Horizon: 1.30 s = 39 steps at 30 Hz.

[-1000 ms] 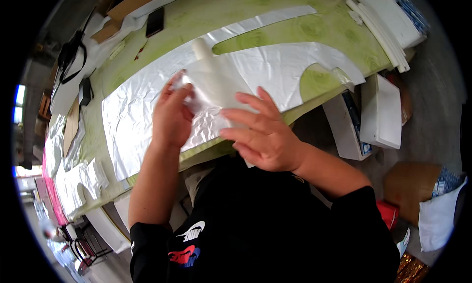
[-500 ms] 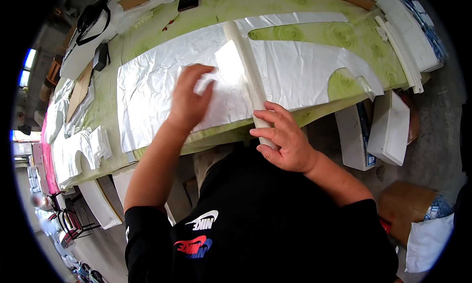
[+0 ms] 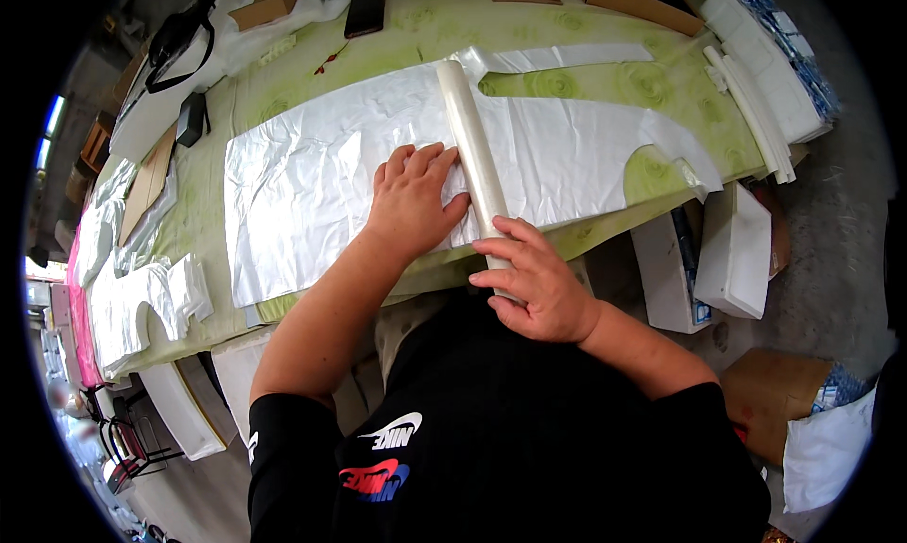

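Observation:
A white plastic carrier bag [image 3: 302, 179] with two long handles lies spread and wrinkled across the table, its handles pointing right. Across it, roughly front to back, rests a pale, slightly shiny roll [image 3: 472, 146]. My left hand [image 3: 408, 201] presses flat on the bag just left of the roll, fingers outstretched and the tips close to it. At the table's front edge, my right hand [image 3: 539, 283] holds the roll's near end, thumb below and fingers over it. The far handle is bunched up by the roll's far end.
A green patterned cloth covers the table [image 3: 557, 19]. More white bags [image 3: 156, 302] lie at the left. Thin white rolls [image 3: 751, 118] lie along the right edge. A black phone [image 3: 365, 14] and a cardboard box [image 3: 638, 0] sit at the back. White foam boxes [image 3: 732, 250] stand below, right.
My left hand has come down onto the bag and moved right, beside the roll. The far handle has bunched near the roll's far end. My right hand keeps its hold.

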Tool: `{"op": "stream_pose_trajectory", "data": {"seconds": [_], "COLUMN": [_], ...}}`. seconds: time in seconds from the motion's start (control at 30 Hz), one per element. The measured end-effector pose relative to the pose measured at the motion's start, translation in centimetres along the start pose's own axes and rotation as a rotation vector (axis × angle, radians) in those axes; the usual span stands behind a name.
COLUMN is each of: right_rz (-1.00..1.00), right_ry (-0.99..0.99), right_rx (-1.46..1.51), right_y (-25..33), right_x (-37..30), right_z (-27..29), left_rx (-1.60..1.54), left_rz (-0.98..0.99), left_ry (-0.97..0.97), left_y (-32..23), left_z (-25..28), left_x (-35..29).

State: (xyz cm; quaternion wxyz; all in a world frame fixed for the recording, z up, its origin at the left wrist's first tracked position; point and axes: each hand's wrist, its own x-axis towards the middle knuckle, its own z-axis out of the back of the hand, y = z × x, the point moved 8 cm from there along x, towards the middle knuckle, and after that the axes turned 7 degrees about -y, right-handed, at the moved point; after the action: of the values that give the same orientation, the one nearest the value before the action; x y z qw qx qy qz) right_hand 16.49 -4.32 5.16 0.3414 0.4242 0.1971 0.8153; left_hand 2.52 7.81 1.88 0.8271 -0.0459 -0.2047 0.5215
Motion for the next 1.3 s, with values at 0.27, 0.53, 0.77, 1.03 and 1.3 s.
{"op": "stream_pose_trajectory", "data": {"seconds": [0.27, 0.53, 0.77, 1.03, 1.3], "right_rz": [-0.037, -0.023, -0.007, -0.31, -1.099], "right_ry": [-0.02, 0.13, -0.203, 0.01, 0.079], "right_rx": [0.019, -0.082, -0.209, -0.722, -0.942], "right_y": [0.0, 0.6, -3.0, -15.0, -27.9], "right_x": [-0.4, 1.4, 4.4, 13.0, 12.7], "right_z": [0.4, -1.3, 1.6, -3.4, 10.8], "left_rx": [0.012, -0.255, -0.348, -0.404, -0.345], "left_rz": [-0.003, -0.156, -0.269, -0.117, 0.109], "left_ry": [-0.043, -0.232, -0.282, -0.12, -0.288], "left_y": [0.2, -0.8, 0.5, 1.2, 3.1], "left_z": [-0.1, 3.9, 4.2, 3.9, 4.4], "left_x": [-0.1, 1.9, 0.4, -3.4, -5.9]}}
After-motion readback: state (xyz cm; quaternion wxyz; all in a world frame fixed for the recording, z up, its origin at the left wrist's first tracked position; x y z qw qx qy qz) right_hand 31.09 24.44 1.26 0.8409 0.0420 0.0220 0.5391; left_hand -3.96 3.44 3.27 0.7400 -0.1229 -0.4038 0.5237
